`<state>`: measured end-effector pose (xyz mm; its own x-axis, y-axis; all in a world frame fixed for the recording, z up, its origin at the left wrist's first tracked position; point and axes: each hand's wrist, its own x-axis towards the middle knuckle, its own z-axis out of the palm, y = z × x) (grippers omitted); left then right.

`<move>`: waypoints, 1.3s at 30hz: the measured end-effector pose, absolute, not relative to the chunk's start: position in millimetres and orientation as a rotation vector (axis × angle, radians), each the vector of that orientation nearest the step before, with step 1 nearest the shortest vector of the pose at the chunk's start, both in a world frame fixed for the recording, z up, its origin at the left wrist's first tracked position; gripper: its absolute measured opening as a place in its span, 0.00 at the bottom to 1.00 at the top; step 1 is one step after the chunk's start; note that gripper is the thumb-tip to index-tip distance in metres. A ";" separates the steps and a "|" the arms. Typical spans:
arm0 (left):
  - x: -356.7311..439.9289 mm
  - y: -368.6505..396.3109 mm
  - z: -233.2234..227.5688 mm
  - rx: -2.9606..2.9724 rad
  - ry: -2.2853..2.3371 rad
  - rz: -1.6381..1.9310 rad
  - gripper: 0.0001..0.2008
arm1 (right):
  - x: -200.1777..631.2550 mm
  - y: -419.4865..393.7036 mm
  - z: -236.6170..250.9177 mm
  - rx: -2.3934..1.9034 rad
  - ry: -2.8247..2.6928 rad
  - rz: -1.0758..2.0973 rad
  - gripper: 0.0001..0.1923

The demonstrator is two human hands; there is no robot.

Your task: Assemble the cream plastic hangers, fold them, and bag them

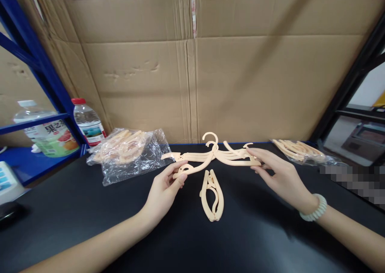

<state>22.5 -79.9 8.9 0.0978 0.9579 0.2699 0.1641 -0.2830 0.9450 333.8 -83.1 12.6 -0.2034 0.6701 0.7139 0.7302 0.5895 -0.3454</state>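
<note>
My left hand (pixel 165 187) pinches the left arm end of an unfolded cream folding hanger (pixel 201 167) between thumb and fingers. At its other end, my right hand (pixel 282 176) grips the right arm tip. The hanger is spread wide, its hook pointing up. Just behind it are more unfolded hangers (pixel 192 157), overlapping so that I cannot tell them fully apart. Between my hands and nearer to me, a folded hanger (pixel 221 201) lies on the black tabletop (pixel 192 249), its two arms brought together into a narrow loop.
A clear plastic bag (pixel 135 170) of folded hangers lies at the back left, and another bagged bunch (pixel 297 150) at the back right. Bottles (pixel 90 124) stand by the blue rack (pixel 57 72). Cardboard (pixel 270 84) walls off the back. A dark object (pixel 10 211) sits far left.
</note>
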 end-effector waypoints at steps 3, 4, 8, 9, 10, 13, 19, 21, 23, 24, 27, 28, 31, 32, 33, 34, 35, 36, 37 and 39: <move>23.0 -79.7 9.6 1.581 1.141 1.266 0.22 | 335.9 -79.3 14.8 -1.118 -1.781 0.402 0.18; 23.2 -79.6 9.8 1.580 1.144 1.265 0.22 | 336.8 -78.2 16.0 -1.107 -1.742 0.527 0.18; 23.8 -78.9 10.9 1.547 1.143 1.285 0.23 | 340.9 -75.2 21.7 -1.080 -1.614 0.761 0.16; 24.1 -78.9 11.5 1.525 1.138 1.293 0.23 | 341.8 -74.9 22.7 -1.074 -1.575 0.805 0.16; 24.5 -79.2 12.3 1.501 1.131 1.300 0.23 | 342.4 -74.8 23.4 -1.056 -1.532 0.859 0.16; 26.6 -81.5 15.6 1.442 1.086 1.311 0.22 | 341.0 -76.0 24.2 -0.955 -1.380 1.072 0.18; 38.1 -93.9 22.7 1.333 0.955 1.254 0.19 | 317.7 -87.9 24.3 -0.793 -1.181 1.331 0.20; 43.5 -98.4 24.1 1.317 0.924 1.226 0.19 | 307.7 -92.5 23.5 -0.770 -1.153 1.352 0.19; 48.2 -102.0 24.8 1.306 0.892 1.197 0.19 | 299.9 -96.0 22.0 -0.765 -1.155 1.370 0.17; 49.9 -103.4 25.0 1.303 0.880 1.181 0.19 | 297.2 -97.4 21.1 -0.767 -1.177 1.379 0.15; 52.3 -105.9 25.1 1.304 0.861 1.134 0.21 | 292.7 -101.4 19.1 -0.763 -1.320 1.398 0.14; 52.3 -106.3 25.1 1.305 0.856 1.125 0.21 | 291.9 -103.1 18.9 -0.755 -1.385 1.406 0.13; 51.3 -107.0 25.7 1.319 0.835 1.125 0.22 | 289.8 -109.2 19.7 -0.701 -1.595 1.483 0.09; 50.9 -107.2 26.2 1.323 0.829 1.132 0.22 | 289.1 -111.1 20.3 -0.676 -1.658 1.509 0.09; 50.6 -107.5 26.8 1.323 0.825 1.139 0.23 | 288.3 -112.7 21.1 -0.650 -1.712 1.525 0.11; 50.4 -107.8 27.4 1.317 0.827 1.150 0.24 | 287.7 -113.9 21.8 -0.629 -1.755 1.528 0.13; 50.3 -108.2 28.0 1.307 0.835 1.163 0.24 | 287.2 -114.7 22.5 -0.615 -1.788 1.522 0.15; 50.2 -108.6 28.5 1.295 0.847 1.177 0.23 | 286.9 -115.2 23.1 -0.607 -1.813 1.514 0.16; 50.2 -109.0 28.9 1.285 0.861 1.188 0.20 | 286.7 -115.5 23.5 -0.602 -1.833 1.512 0.17; 50.2 -109.5 29.3 1.284 0.877 1.187 0.16 | 286.4 -115.9 24.0 -0.592 -1.854 1.526 0.20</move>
<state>50.2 -109.5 29.3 0.2170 0.9671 0.1328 -0.1575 -0.0995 0.9825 286.4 -115.9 24.0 -0.6822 0.7029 0.2013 -0.0622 0.2185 -0.9739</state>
